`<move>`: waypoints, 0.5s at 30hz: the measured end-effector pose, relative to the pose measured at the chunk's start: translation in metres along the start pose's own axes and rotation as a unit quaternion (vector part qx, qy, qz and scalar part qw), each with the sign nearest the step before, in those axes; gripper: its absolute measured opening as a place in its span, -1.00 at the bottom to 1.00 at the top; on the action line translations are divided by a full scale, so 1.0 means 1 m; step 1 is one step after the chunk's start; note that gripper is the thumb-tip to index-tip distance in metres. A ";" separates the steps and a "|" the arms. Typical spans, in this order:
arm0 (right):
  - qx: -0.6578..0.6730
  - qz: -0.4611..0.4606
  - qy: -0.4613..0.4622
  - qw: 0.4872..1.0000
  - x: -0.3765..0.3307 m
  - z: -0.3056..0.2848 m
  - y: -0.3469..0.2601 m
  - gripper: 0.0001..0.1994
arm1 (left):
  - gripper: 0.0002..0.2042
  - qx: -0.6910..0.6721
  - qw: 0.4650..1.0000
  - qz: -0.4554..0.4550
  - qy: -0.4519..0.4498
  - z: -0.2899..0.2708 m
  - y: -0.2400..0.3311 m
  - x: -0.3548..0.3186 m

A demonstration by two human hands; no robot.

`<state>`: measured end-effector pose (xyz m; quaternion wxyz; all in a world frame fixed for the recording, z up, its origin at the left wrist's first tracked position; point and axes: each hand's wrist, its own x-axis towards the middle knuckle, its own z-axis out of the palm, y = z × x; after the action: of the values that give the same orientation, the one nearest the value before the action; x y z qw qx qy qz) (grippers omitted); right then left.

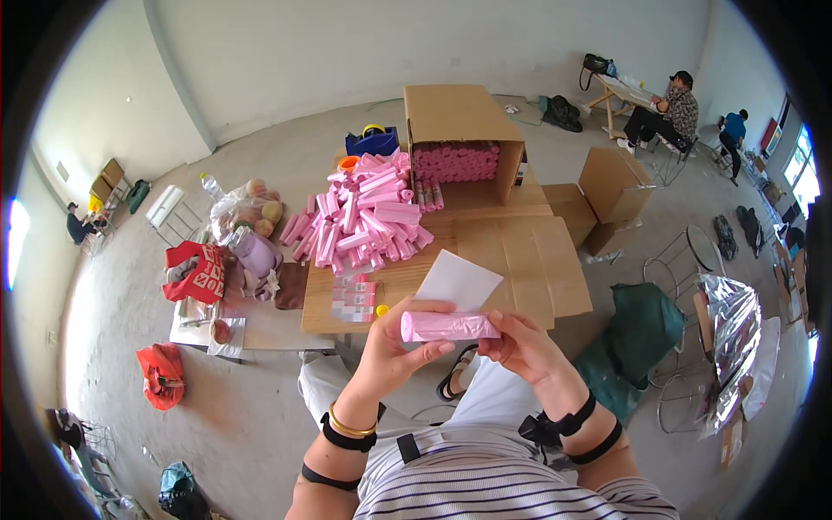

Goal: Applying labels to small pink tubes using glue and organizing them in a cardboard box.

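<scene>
Okay so both bare forearms (322,485) come in from the near side of the pink roll (444,326), slanting inward so the wrists (357,400) end up closer together. Left hand (388,340) is cupped around its left end, thumb stretched along the near side, fingers on the far side. Right hand (525,341) pinches its right end, fingers curled.

pink cylindrical roll (444,327) | showing wrinkles toward its right end | being held nearly level just below frame centre | white sheet (458,282) | slanting upward behind it
</scene>
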<state>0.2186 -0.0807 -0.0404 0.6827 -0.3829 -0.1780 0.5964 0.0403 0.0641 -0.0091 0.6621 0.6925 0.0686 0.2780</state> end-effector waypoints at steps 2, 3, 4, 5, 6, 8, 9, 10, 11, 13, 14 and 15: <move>0.017 0.024 -0.025 0.999 -0.001 -0.001 0.002 -0.64 | -0.56 -0.006 1.000 0.005 -0.011 -0.003 0.001 -0.003; 0.011 0.037 -0.043 0.998 -0.003 -0.001 0.001 -0.64 | -0.59 -0.013 1.000 0.011 -0.009 -0.003 0.003 -0.004; 0.006 0.049 -0.061 0.997 -0.004 -0.001 0.000 -0.63 | -0.62 -0.020 1.000 0.016 -0.008 -0.003 0.005 -0.006; 0.001 0.062 -0.079 0.995 -0.005 0.000 -0.002 -0.62 | -0.63 -0.012 1.000 0.026 0.000 -0.003 0.005 -0.007; -0.035 0.022 -0.074 0.996 -0.009 0.005 -0.001 -0.62 | -0.64 -0.005 0.999 0.035 0.007 -0.003 0.005 -0.008; -0.101 -0.055 -0.067 0.991 -0.014 0.025 0.001 -0.62 | -0.67 -0.019 0.998 0.040 0.051 -0.001 0.002 -0.010; -0.145 -0.115 -0.057 0.981 -0.013 0.030 0.001 -0.66 | -0.68 -0.042 0.995 0.035 0.086 0.004 -0.004 -0.012; -0.190 -0.176 -0.044 0.965 -0.014 0.034 0.001 -0.69 | -0.70 -0.068 0.990 0.031 0.118 0.009 -0.007 -0.014; -0.234 -0.236 -0.031 0.943 -0.015 0.037 0.001 -0.72 | -0.70 -0.084 0.986 0.026 0.143 0.014 -0.008 -0.014; -0.325 -0.299 -0.001 0.897 -0.019 0.041 0.004 -0.74 | -0.72 -0.115 0.974 0.017 0.192 0.022 -0.009 -0.015; -0.369 -0.328 0.015 0.870 -0.020 0.041 0.005 -0.74 | -0.72 -0.132 0.971 -0.007 0.198 0.024 -0.009 -0.014; -0.411 -0.351 0.024 0.841 -0.021 0.040 0.004 -0.74 | -0.73 -0.148 0.967 -0.031 0.205 0.025 -0.008 -0.014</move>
<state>0.1832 -0.0883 -0.0133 0.6303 -0.5543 -0.5130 0.1796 0.0429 0.0364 -0.0201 0.7375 0.5126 0.1822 0.4001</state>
